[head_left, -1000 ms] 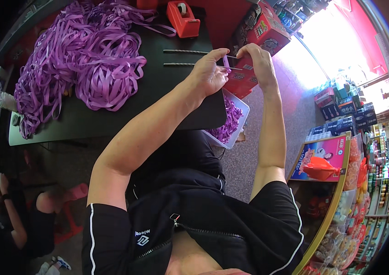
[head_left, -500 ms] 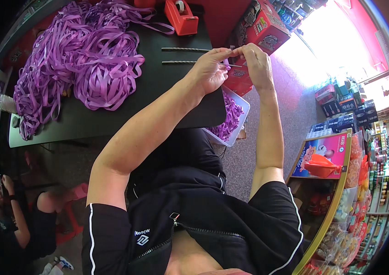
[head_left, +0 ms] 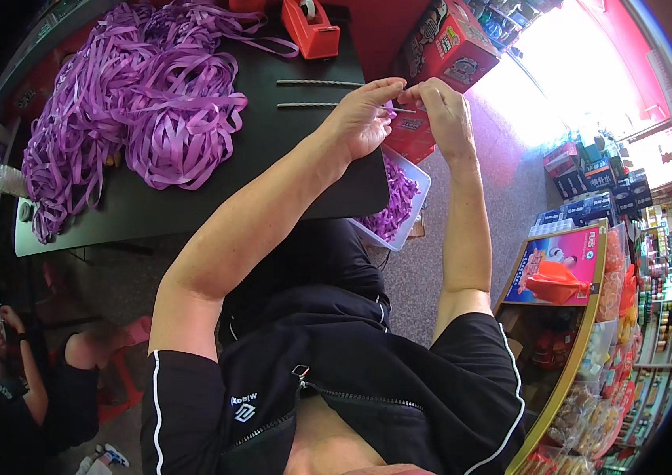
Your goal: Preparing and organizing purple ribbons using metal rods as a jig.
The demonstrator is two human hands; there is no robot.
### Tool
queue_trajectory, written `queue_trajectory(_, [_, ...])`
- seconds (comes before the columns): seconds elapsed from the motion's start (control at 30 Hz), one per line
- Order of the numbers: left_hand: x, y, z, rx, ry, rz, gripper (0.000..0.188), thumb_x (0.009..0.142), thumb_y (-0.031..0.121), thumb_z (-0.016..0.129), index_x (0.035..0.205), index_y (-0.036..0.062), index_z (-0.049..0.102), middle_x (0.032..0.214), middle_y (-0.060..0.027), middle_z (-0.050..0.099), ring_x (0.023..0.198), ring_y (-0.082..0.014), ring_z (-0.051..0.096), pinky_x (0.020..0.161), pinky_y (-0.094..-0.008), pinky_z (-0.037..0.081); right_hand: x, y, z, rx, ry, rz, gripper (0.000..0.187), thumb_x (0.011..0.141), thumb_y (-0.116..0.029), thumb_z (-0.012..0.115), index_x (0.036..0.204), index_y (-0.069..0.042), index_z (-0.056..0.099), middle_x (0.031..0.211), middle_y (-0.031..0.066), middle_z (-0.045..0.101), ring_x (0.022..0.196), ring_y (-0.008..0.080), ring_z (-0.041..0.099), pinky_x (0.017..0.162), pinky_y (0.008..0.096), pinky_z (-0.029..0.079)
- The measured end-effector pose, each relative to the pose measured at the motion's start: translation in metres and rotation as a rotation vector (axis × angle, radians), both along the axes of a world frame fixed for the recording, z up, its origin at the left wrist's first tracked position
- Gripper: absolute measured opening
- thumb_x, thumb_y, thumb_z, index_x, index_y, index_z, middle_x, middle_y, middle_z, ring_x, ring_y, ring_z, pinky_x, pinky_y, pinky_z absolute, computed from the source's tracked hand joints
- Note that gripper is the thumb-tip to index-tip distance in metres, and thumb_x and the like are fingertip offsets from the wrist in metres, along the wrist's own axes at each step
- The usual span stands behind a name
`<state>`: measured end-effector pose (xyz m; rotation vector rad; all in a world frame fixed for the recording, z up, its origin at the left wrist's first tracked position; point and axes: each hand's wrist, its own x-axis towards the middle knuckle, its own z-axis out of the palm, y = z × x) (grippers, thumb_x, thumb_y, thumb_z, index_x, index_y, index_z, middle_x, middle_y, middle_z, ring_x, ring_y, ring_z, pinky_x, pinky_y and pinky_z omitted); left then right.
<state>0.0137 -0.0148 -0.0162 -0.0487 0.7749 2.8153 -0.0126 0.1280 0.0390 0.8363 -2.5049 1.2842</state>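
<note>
Two thin spiral metal rods lie side by side on the black table: the far rod (head_left: 316, 82) and the near rod (head_left: 307, 104). Both run to the right under my left hand (head_left: 364, 120), and the tip of the near one shows past it. A bit of purple ribbon (head_left: 391, 112) sits at that rod's end, in the curled fingers of my left hand, whose thumb side reaches toward the right hand. My right hand (head_left: 448, 119) is closed in a pinch just right of the rod tip. What its fingertips hold is hidden.
A big heap of purple ribbon (head_left: 182, 119) covers the table's left. A red tape dispenser (head_left: 316, 36) stands at the back. Below the right table edge is a white bin (head_left: 417, 202) of purple ribbon pieces. A red box (head_left: 459, 47) stands beyond; another person (head_left: 75, 372) sits lower left.
My right hand has shifted slightly, and its fingertips sit a little apart from my left fingertips, where they met before. The view has tilted slightly.
</note>
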Motion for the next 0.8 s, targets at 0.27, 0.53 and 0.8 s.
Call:
queue_trajectory(0.27, [-0.002,0.005,-0.008,-0.022,0.068,0.039,0.023,0.081,0.025,0.074,0.100,0.0191,0.062,0.123,-0.0152,0.045,0.125,-0.0322,0.030,0.111,-0.0430,0.013,-0.012,0.006,-0.007,-0.150,-0.241,0.006,0.036,0.084,-0.025,0.046,0.086,0.001,0.071,0.078,0.0092,0.067,0.074,0.0158,0.057,0.073,0.0303,0.045])
queue_trajectory(0.53, [-0.004,0.006,-0.013,-0.072,0.089,0.061,0.022,0.082,0.025,0.072,0.101,0.0191,0.062,0.125,-0.0147,0.046,0.125,-0.0317,0.031,0.109,-0.0415,0.018,-0.005,0.009,-0.012,-0.355,-0.493,-0.065,0.037,0.086,-0.025,0.046,0.088,0.003,0.071,0.079,0.0044,0.066,0.074,0.0126,0.055,0.073,0.0278,0.043])
queue_trajectory(0.8, [-0.001,0.008,-0.006,-0.054,0.020,0.051,0.031,0.083,0.028,0.071,0.111,0.0182,0.060,0.135,-0.0168,0.041,0.133,-0.0377,0.023,0.112,-0.0469,0.012,-0.026,0.065,-0.049,-0.198,-0.302,-0.167,0.033,0.090,-0.022,0.046,0.095,-0.002,0.071,0.071,0.0013,0.059,0.067,0.0100,0.052,0.066,0.0239,0.042])
